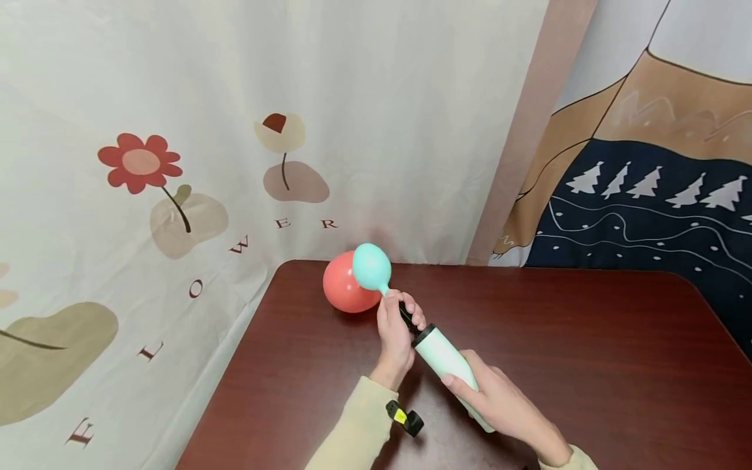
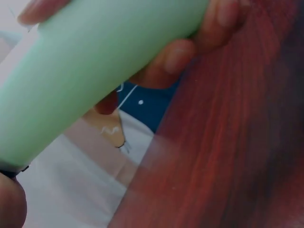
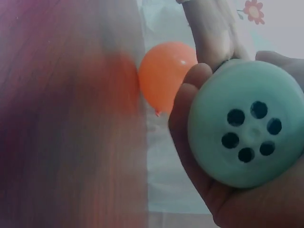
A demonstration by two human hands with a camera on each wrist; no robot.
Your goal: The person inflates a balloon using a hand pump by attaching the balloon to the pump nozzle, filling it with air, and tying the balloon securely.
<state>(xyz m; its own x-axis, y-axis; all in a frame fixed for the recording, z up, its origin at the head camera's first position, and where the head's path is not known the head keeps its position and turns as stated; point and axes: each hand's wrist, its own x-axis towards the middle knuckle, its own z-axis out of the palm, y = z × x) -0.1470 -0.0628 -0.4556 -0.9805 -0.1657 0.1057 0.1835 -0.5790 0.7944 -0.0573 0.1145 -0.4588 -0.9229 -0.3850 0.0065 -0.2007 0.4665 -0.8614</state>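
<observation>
A hand-held balloon pump with a pale green barrel (image 1: 448,358) slants over the table. My right hand (image 1: 496,395) grips that barrel, its fingers wrapped round it in the right wrist view, where the round end with several dark holes (image 3: 251,130) faces the camera. Up at the black nozzle end, my left hand (image 1: 396,329) holds the pump together with the neck of a light blue balloon (image 1: 371,267). The blue balloon is partly inflated and stands up beyond the fingers. Behind it, a larger red balloon (image 1: 346,287), round and knotted, sits on the table and is partly hidden.
The dark reddish-brown wooden table (image 1: 587,339) reaches to a pale curtain (image 1: 411,130) printed with flowers and letters. At the right hangs a dark blue panel with white trees (image 1: 646,183). A black and yellow strap device (image 1: 404,418) is on the left sleeve.
</observation>
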